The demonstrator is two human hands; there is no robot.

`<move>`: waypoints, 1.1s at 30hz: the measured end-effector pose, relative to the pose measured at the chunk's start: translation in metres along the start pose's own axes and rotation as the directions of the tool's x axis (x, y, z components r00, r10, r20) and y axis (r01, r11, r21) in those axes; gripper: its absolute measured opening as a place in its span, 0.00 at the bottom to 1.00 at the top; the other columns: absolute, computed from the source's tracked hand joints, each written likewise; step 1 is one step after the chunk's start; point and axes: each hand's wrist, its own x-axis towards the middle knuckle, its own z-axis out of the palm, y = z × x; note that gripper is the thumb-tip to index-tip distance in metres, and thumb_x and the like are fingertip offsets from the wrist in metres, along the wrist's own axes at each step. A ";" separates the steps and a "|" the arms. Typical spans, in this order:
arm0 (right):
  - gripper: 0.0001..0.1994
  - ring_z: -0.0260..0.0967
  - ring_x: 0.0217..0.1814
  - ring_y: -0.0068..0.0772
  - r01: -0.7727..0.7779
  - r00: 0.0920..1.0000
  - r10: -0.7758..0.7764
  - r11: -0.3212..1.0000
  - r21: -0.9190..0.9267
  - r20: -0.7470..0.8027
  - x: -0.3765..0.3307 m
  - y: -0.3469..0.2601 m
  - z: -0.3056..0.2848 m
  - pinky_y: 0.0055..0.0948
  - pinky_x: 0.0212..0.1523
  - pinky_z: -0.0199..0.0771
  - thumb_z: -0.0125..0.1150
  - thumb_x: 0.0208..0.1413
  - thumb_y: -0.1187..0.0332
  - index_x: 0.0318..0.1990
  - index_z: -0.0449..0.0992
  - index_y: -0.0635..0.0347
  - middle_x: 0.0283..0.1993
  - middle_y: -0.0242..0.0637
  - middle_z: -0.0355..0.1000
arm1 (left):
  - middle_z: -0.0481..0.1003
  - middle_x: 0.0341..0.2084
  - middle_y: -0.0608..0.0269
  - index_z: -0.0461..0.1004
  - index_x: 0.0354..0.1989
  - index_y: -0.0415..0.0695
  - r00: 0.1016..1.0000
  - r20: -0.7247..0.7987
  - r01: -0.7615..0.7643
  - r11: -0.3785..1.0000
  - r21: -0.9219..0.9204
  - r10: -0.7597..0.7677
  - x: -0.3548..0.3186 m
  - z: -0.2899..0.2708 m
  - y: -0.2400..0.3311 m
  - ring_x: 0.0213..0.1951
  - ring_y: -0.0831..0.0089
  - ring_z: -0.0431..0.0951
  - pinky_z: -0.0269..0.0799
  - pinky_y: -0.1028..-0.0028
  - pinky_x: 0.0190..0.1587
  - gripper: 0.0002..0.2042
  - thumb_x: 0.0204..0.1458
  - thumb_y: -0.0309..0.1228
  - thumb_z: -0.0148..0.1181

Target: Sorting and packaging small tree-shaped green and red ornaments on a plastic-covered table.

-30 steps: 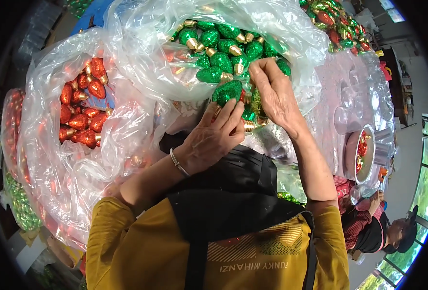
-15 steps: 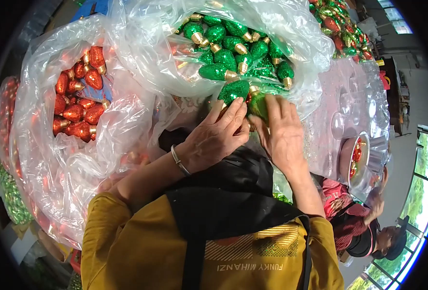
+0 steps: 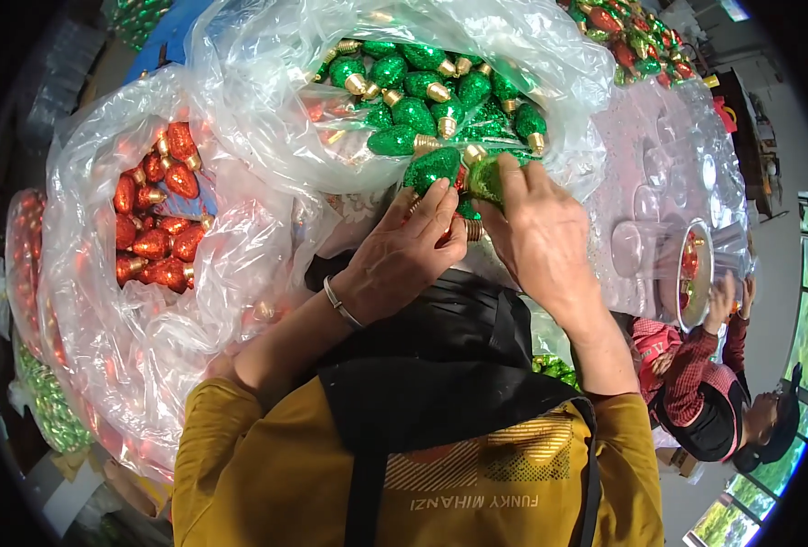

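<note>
Fingers (image 3: 436,196) of the left hand (image 3: 404,255) pinch a green glitter bulb ornament (image 3: 431,167); the right hand (image 3: 536,232) closes fingertips on a second green bulb (image 3: 484,178), both held at the bag mouth, likely for sorting. Behind: clear plastic bag (image 3: 267,82) of green bulbs, a bag of red bulbs (image 3: 153,228) left. Bracelet (image 3: 340,305) on left wrist; co-worker (image 3: 705,392) lower right.

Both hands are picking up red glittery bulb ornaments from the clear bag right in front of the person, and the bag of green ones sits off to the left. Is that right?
Not quite: the colours are swapped. In the head view the left hand and right hand hold green bulb ornaments at the front clear bag; the red ornaments lie in the bag to the left.
</note>
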 end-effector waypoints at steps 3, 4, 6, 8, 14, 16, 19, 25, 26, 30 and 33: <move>0.21 0.70 0.35 0.46 -0.094 0.988 0.114 0.978 0.188 -0.101 -0.003 -0.003 -0.001 0.38 0.32 0.71 0.64 0.46 0.67 0.47 0.67 0.64 0.34 0.45 0.67 | 0.70 0.47 0.48 0.71 0.40 0.41 1.000 0.007 -0.015 1.000 0.003 0.015 0.000 0.000 0.000 0.56 0.56 0.67 0.61 0.60 0.57 0.10 0.49 0.27 0.51; 0.20 0.70 0.34 0.46 -0.080 0.993 0.096 0.977 0.198 -0.073 -0.002 0.000 0.003 0.39 0.32 0.71 0.64 0.45 0.68 0.46 0.67 0.64 0.34 0.45 0.67 | 0.69 0.48 0.48 0.70 0.41 0.41 1.000 0.010 -0.014 1.000 0.003 0.014 -0.001 0.002 0.000 0.57 0.57 0.65 0.60 0.59 0.57 0.11 0.49 0.28 0.50; 0.19 0.69 0.33 0.46 -0.070 0.997 0.078 0.974 0.216 -0.026 -0.003 0.010 0.011 0.39 0.31 0.70 0.64 0.44 0.69 0.44 0.67 0.64 0.34 0.45 0.66 | 0.67 0.50 0.49 0.68 0.42 0.42 0.999 0.016 -0.032 0.999 0.000 0.032 0.000 0.008 -0.001 0.59 0.58 0.62 0.59 0.57 0.58 0.12 0.50 0.30 0.50; 0.18 0.69 0.34 0.45 -0.054 0.998 0.059 0.975 0.215 -0.017 -0.008 0.007 0.007 0.39 0.32 0.70 0.64 0.44 0.69 0.42 0.67 0.64 0.34 0.45 0.66 | 0.67 0.50 0.49 0.68 0.43 0.42 0.998 0.045 -0.043 0.999 -0.019 0.044 -0.002 0.007 -0.003 0.59 0.58 0.62 0.59 0.58 0.58 0.12 0.50 0.31 0.50; 0.13 0.65 0.47 0.44 0.029 1.000 -0.029 1.000 -0.005 -0.011 -0.006 0.021 0.019 0.36 0.43 0.66 0.62 0.44 0.67 0.36 0.71 0.62 0.37 0.43 0.65 | 0.67 0.50 0.50 0.69 0.43 0.41 0.997 0.070 -0.041 0.999 -0.034 0.043 0.005 0.006 -0.001 0.59 0.56 0.61 0.60 0.58 0.57 0.14 0.49 0.31 0.51; 0.12 0.64 0.49 0.43 0.006 0.998 -0.004 0.999 -0.032 0.065 0.002 0.019 0.013 0.37 0.45 0.64 0.61 0.44 0.66 0.35 0.72 0.61 0.38 0.42 0.65 | 0.67 0.50 0.50 0.70 0.43 0.40 0.996 0.076 -0.044 0.996 -0.073 0.050 0.009 0.002 0.001 0.59 0.56 0.61 0.60 0.58 0.57 0.14 0.48 0.30 0.51; 0.10 0.61 0.50 0.41 0.038 0.996 -0.029 0.994 -0.103 0.084 0.009 0.017 0.004 0.40 0.47 0.59 0.58 0.43 0.65 0.33 0.75 0.60 0.41 0.42 0.66 | 0.67 0.50 0.50 0.70 0.44 0.38 0.995 0.068 -0.064 0.985 -0.161 0.075 0.022 -0.016 -0.004 0.58 0.57 0.62 0.61 0.59 0.56 0.14 0.47 0.28 0.52; 0.14 0.64 0.42 0.42 0.026 0.995 -0.010 0.988 0.151 -0.102 0.003 0.025 0.048 0.42 0.38 0.62 0.58 0.46 0.60 0.36 0.73 0.62 0.36 0.46 0.68 | 0.68 0.49 0.49 0.69 0.48 0.34 0.972 0.232 -0.007 0.996 -0.094 0.028 0.065 -0.020 -0.028 0.51 0.55 0.67 0.61 0.61 0.52 0.19 0.44 0.20 0.52; 0.15 0.65 0.39 0.43 0.023 0.998 -0.014 0.985 0.169 -0.056 0.002 0.025 0.057 0.42 0.35 0.64 0.58 0.48 0.60 0.37 0.72 0.62 0.35 0.46 0.68 | 0.68 0.49 0.49 0.69 0.48 0.34 0.973 0.220 -0.047 0.993 -0.110 0.070 0.064 -0.020 -0.026 0.51 0.55 0.67 0.61 0.61 0.52 0.19 0.44 0.20 0.52; 0.13 0.67 0.33 0.42 -0.035 0.968 0.140 0.896 0.443 -0.208 -0.023 0.026 0.072 0.42 0.28 0.64 0.56 0.49 0.60 0.35 0.72 0.61 0.33 0.42 0.68 | 0.67 0.49 0.49 0.68 0.50 0.35 0.956 0.275 -0.058 0.983 -0.175 0.105 0.066 -0.009 -0.019 0.51 0.54 0.66 0.59 0.58 0.53 0.21 0.43 0.20 0.51; 0.11 0.68 0.30 0.41 -0.047 0.986 0.122 0.859 0.510 -0.116 -0.014 0.032 0.071 0.44 0.24 0.62 0.55 0.50 0.62 0.36 0.72 0.61 0.30 0.40 0.68 | 0.66 0.50 0.48 0.66 0.52 0.36 0.946 0.304 -0.094 0.992 -0.081 0.115 0.072 -0.009 -0.015 0.51 0.54 0.65 0.57 0.57 0.54 0.21 0.45 0.21 0.51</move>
